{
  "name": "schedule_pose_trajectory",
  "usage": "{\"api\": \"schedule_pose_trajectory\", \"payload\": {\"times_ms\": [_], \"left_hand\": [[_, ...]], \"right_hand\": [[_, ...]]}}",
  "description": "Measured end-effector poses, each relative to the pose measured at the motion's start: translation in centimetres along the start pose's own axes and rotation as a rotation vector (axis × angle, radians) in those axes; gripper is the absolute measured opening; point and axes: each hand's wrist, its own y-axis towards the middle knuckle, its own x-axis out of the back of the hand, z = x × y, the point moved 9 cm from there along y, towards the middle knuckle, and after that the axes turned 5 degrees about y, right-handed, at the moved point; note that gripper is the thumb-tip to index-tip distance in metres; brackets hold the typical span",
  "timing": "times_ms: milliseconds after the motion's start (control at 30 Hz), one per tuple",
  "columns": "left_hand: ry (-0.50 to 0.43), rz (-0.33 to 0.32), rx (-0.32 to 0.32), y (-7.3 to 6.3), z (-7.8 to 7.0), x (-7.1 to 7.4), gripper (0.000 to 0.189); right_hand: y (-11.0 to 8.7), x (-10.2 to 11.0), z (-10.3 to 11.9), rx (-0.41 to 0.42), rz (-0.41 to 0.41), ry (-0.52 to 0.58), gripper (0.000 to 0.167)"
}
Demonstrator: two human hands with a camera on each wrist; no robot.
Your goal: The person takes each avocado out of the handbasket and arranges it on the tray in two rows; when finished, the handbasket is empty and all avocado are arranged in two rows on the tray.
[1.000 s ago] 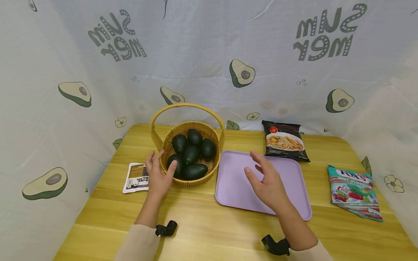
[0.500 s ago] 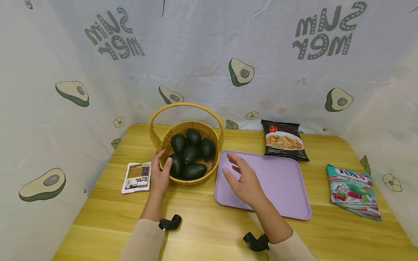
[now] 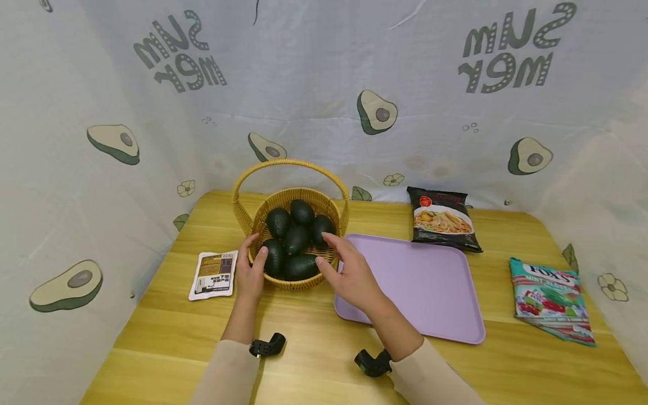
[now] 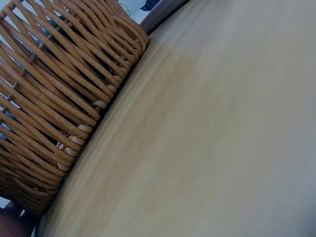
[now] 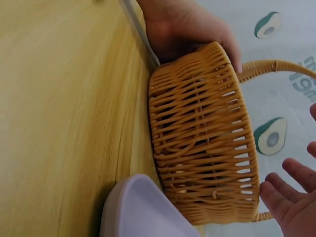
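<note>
A yellow wicker basket (image 3: 293,285) with a tall arched handle holds several dark green avocados (image 3: 302,267). My left hand (image 3: 249,275) grips its left side, thumb over the rim and fingers against the outer wall. Seen from the right wrist, that hand (image 5: 185,29) lies along the basket's woven side (image 5: 202,138). My right hand (image 3: 354,275) is at the right of the basket, fingers spread and fingertips close over the rim, nothing held. In the left wrist view the woven wall (image 4: 59,89) fills the upper left, with a bit of finger at the lower corner.
A lilac tray (image 3: 415,287) lies right of the basket, partly under my right hand. Behind it is a black noodle packet (image 3: 441,219). A teal candy bag (image 3: 552,301) lies far right, and a white-edged flat pouch (image 3: 214,274) left of the basket.
My right hand has moved left from above the tray to the basket's right rim. The left hand has moved slightly right and closed onto the basket's left side. The basket has stayed put.
</note>
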Motion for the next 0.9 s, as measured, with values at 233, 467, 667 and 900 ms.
{"api": "schedule_pose_trajectory", "payload": {"times_ms": [233, 467, 667, 900], "left_hand": [[-0.053, -0.006, -0.026, -0.1, 0.2, 0.2, 0.043], [-0.065, 0.020, -0.029, -0.1, 0.2, -0.2, 0.044], [-0.061, 0.029, -0.041, -0.1, 0.1, -0.3, 0.045], [-0.064, 0.019, -0.044, -0.2, 0.3, -0.2, 0.045]], "right_hand": [[1.8, -1.4, -0.3, -0.012, 0.048, -0.011, 0.057], [3.6, -2.5, -0.5, -0.001, 0.199, -0.142, 0.056], [4.9, -3.9, -0.9, -0.028, 0.360, -0.239, 0.057], [5.5, -5.4, -1.3, -0.040, 0.488, -0.300, 0.057]]}}
